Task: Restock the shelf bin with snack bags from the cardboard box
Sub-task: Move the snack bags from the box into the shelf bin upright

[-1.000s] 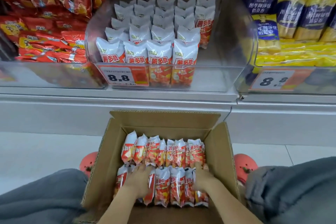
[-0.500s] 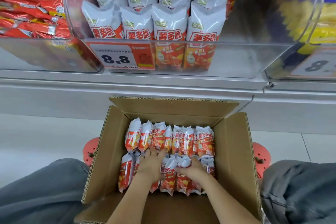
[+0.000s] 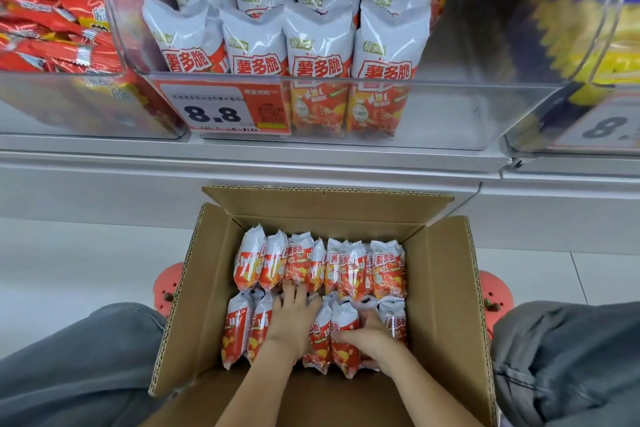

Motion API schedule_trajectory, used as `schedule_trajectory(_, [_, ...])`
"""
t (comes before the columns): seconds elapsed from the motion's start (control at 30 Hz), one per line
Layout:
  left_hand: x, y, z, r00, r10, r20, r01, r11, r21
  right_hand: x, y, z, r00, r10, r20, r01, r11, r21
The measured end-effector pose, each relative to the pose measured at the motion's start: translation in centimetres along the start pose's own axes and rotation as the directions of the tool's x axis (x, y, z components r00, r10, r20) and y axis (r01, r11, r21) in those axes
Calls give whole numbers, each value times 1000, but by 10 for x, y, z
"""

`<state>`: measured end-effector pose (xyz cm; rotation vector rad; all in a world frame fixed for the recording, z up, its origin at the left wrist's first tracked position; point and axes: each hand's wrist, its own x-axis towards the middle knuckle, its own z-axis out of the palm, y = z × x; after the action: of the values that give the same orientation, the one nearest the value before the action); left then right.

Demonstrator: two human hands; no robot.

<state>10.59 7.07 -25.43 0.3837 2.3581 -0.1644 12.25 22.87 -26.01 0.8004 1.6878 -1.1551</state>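
Now both hands are down in the cardboard box [image 3: 446,288], in the lower middle of the frame. The snack bags [image 3: 322,269] lie there in two rows, side by side, each with its long side running from the person toward the shelf. The left hand [image 3: 292,317] lies flat on the near row, fingers spread and fairly straight, tips at the gap between the rows. The right hand [image 3: 369,334] curls around two or three bags in the middle of the near row, with its thumb across the front of them. So the right hand looks nearer to lifting. The box walls stand close on both sides, but the top is open. The shelf bin [image 3: 467,114] sits straight above, in the upper middle of the frame. Its right part looks bare, so that seems the place for new bags.
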Motion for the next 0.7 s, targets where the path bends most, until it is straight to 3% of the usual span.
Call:
schedule_trajectory(0.13, [-1, 2, -1, 999, 37, 4, -37, 998, -53, 2, 0, 8, 998, -44, 54, 50, 993, -111])
schedule_trajectory(0.33, [-4, -5, -5, 996, 82, 24, -82, 997, -7, -2, 3, 6, 990, -93, 109, 97, 995, -35])
schedule_trajectory(0.47, [-17, -10, -9, 999, 45, 23, -40, 980, -194, -17, -8, 1, 989, -118, 86, 113, 991, 65])
schedule_trajectory(0.53, [-23, -15, -17, 1000, -6, -8, 2, 898, -440, -28, -21, -7, 981, -158, 114, 152, 986, 62])
schedule_trajectory(0.6, [-30, -20, -33, 996, -57, -66, -1, 746, -665, -43, -38, -16, 964, -211, 161, 207, 977, 46])
schedule_trajectory(0.7, [-45, -30, -72, 967, -171, -191, -61, 569, -820, -77, -68, -36, 920, -286, 268, 283, 958, 51])
